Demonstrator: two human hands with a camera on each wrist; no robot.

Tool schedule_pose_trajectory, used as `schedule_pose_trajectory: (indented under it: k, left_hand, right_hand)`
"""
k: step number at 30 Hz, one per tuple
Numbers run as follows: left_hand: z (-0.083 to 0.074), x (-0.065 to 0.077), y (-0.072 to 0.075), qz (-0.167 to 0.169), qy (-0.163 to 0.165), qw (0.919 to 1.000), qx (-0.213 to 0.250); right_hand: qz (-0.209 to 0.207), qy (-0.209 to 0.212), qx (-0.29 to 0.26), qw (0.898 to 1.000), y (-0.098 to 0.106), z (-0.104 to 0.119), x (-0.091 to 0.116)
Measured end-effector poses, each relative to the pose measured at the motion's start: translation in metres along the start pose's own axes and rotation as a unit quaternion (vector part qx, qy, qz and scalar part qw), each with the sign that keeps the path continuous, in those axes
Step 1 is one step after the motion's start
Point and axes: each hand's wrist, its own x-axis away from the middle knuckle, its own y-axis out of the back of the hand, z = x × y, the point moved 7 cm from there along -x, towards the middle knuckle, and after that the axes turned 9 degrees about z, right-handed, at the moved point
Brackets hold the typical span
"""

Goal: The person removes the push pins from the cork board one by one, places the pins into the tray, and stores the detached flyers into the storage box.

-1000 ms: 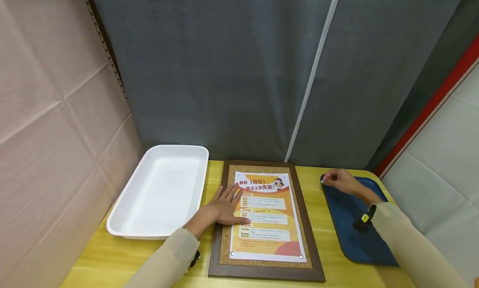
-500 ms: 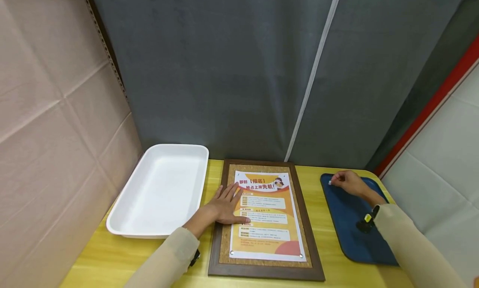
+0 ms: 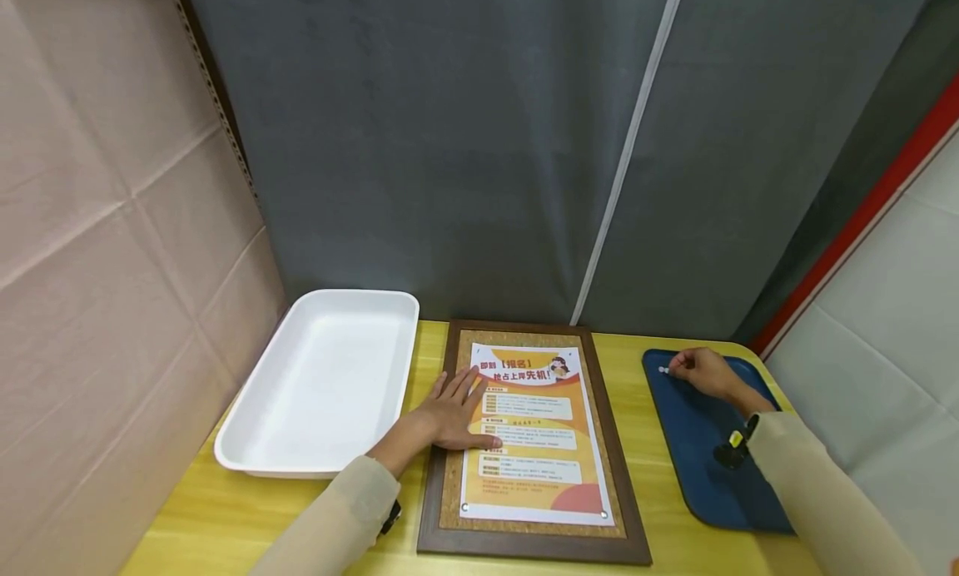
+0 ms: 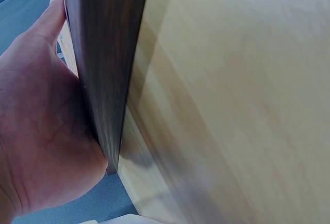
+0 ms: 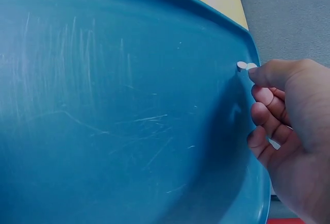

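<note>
At three o'clock from corkboard [image 3: 534, 547], right hand [image 3: 704, 373] pinches small white piece [image 5: 251, 66] over tray [image 3: 695, 455]; left hand [image 3: 449, 414] spread on poster [image 3: 543, 436].

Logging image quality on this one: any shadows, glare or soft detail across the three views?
Head view: fairly even light, though the smallest print on the poster is too fine to read; left wrist: the tabletop looks washed out toward the top, its grain soft; right wrist: a dark shadow crosses the scratched blue tray beside the right hand.
</note>
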Motion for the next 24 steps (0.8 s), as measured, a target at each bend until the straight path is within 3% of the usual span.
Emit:
schedule_pose_trajectory:
  k: [15, 24]
  left_hand:
    - [0.0016, -0.0046, -0.0031, 0.006, -0.002, 0.9999, -0.009]
    - [-0.0013, 0.0004, 0.0005, 0.002, 0.005, 1.0000, -0.008]
  right_hand:
    - [0.005, -0.017, 0.007, 1.000, -0.0033, -0.0003, -0.0013]
    - [-0.005, -0.017, 0.012, 1.000, -0.0039, 0.0023, -0.0032]
